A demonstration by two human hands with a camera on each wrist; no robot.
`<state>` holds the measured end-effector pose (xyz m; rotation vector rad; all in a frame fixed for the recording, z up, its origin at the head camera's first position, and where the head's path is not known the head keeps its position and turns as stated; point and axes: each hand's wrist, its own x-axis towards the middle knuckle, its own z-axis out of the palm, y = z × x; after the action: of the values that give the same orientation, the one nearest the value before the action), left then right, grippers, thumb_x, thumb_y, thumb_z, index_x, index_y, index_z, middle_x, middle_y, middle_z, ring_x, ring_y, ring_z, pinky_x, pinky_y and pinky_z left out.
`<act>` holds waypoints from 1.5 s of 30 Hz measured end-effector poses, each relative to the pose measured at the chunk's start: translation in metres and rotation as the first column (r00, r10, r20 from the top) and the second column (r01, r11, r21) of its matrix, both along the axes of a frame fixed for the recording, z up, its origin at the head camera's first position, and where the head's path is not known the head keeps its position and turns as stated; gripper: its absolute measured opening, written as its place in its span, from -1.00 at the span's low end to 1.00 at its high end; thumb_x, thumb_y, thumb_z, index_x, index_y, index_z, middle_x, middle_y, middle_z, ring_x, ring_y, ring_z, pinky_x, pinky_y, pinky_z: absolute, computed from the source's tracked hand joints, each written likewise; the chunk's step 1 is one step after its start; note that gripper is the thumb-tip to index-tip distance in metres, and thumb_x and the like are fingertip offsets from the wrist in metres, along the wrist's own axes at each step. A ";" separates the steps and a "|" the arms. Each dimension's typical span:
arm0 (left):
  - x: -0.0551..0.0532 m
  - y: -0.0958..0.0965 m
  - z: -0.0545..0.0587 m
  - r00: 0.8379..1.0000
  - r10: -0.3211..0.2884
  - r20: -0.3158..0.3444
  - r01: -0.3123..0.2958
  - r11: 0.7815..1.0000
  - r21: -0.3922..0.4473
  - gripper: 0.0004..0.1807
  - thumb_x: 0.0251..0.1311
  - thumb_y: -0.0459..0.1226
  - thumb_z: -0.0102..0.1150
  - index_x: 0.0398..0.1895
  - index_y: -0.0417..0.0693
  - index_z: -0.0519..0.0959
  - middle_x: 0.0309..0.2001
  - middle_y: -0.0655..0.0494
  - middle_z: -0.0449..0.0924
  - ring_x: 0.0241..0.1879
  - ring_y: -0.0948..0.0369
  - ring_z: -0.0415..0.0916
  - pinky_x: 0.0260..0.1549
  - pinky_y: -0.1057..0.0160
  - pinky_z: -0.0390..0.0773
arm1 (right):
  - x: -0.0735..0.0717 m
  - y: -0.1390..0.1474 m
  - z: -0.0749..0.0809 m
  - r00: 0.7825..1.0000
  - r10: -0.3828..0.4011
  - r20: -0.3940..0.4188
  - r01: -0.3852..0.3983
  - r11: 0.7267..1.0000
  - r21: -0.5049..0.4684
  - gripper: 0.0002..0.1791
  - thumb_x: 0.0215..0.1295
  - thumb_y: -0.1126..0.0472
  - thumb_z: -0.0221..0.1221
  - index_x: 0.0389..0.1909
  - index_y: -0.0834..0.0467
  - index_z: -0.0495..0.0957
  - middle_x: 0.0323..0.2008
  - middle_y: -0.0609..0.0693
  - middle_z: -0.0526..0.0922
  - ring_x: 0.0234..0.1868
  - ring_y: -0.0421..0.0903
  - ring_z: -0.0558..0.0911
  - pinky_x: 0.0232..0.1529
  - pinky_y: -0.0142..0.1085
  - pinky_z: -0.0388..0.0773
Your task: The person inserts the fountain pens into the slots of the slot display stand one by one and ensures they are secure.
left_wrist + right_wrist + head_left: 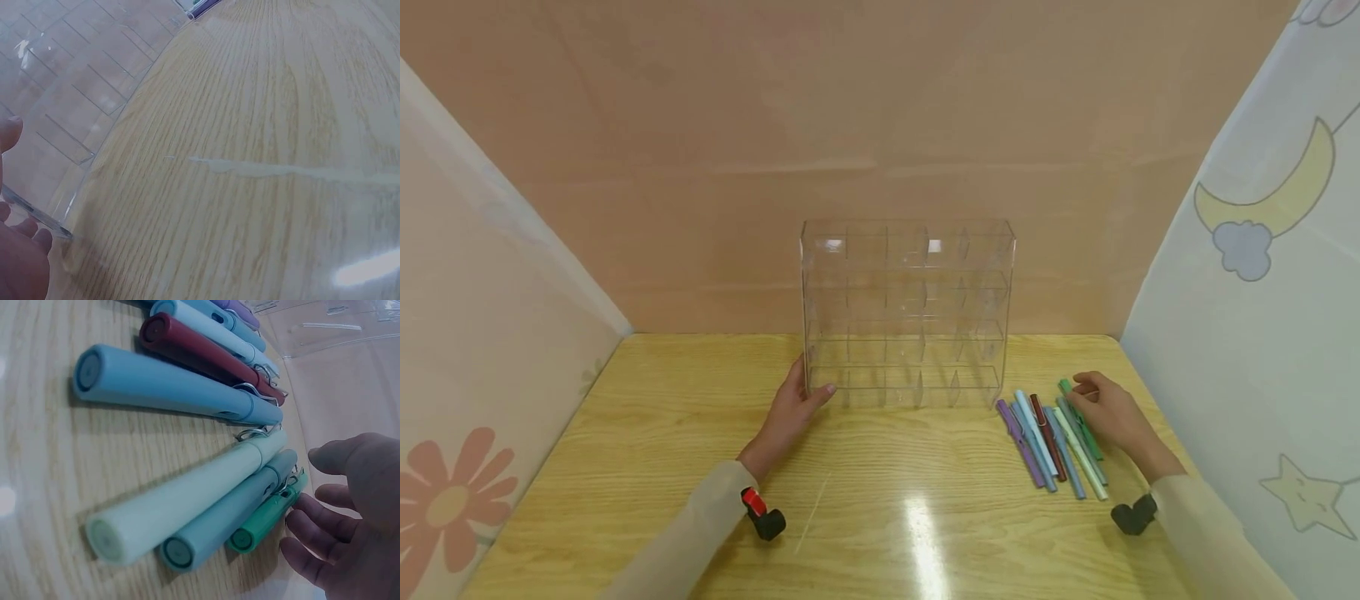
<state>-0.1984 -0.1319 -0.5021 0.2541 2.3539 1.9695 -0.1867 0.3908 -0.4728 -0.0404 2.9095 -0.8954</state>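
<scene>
Okay, you're probably lining up a pick: your right hand [1111, 410] is hovering relaxed, nothing in its grip, by the green pen [269, 515] at 4 o'clock from the clear rack [904, 388]; your left hand [793, 404] is gripping the rack's 8 o'clock corner. Next probably calls for pinching that pen.

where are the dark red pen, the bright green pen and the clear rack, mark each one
Dark red pen [199, 355]: right wrist view, on its long body.
Bright green pen [264, 518]: right wrist view, on its body.
Clear rack [904, 340]: head view, on a shelf's edge.
</scene>
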 end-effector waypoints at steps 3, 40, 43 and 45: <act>0.000 0.001 0.001 1.000 0.004 -0.001 -0.004 1.000 0.007 -0.07 0.56 -0.29 0.19 0.78 -0.04 -0.15 0.77 -0.09 -0.12 0.75 -0.13 -0.16 0.65 -0.30 0.02 | -0.004 -0.001 0.001 1.000 -0.003 0.006 0.003 1.000 0.015 -0.30 0.67 -0.03 0.06 0.46 0.50 0.29 0.22 0.52 0.59 0.18 0.44 0.64 0.05 0.19 0.69; 0.002 0.006 -0.001 0.999 0.027 0.033 -0.026 0.999 -0.027 -0.09 0.59 -0.23 0.15 0.78 0.04 -0.17 0.77 -0.07 -0.13 0.76 -0.07 -0.19 0.68 -0.23 -0.04 | -0.036 0.001 0.009 0.992 -0.002 0.123 -0.018 0.987 0.160 -0.37 0.57 -0.01 0.14 0.20 0.55 0.44 0.10 0.57 0.64 0.02 0.46 0.68 -0.03 0.21 0.65; 0.002 0.006 0.000 0.999 0.027 0.036 -0.026 0.999 -0.025 -0.09 0.59 -0.24 0.15 0.78 0.02 -0.17 0.77 -0.08 -0.13 0.76 -0.08 -0.19 0.68 -0.24 -0.03 | -0.037 0.003 0.010 0.994 0.003 0.114 -0.022 0.986 0.166 -0.41 0.54 0.02 0.15 0.15 0.54 0.48 0.09 0.56 0.65 0.01 0.45 0.68 -0.04 0.19 0.66; 0.002 0.006 0.001 0.999 0.028 0.040 -0.026 0.999 -0.026 -0.09 0.59 -0.24 0.15 0.78 0.02 -0.17 0.77 -0.10 -0.13 0.76 -0.10 -0.18 0.68 -0.25 -0.03 | -0.038 0.004 0.011 0.993 0.007 0.119 -0.027 0.985 0.169 -0.43 0.55 0.02 0.15 0.13 0.54 0.49 0.08 0.56 0.65 0.01 0.46 0.68 -0.05 0.19 0.66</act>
<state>-0.1963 -0.1256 -0.5014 0.1807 2.3687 1.9354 -0.2247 0.3952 -0.4620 0.0008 2.8576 -0.6211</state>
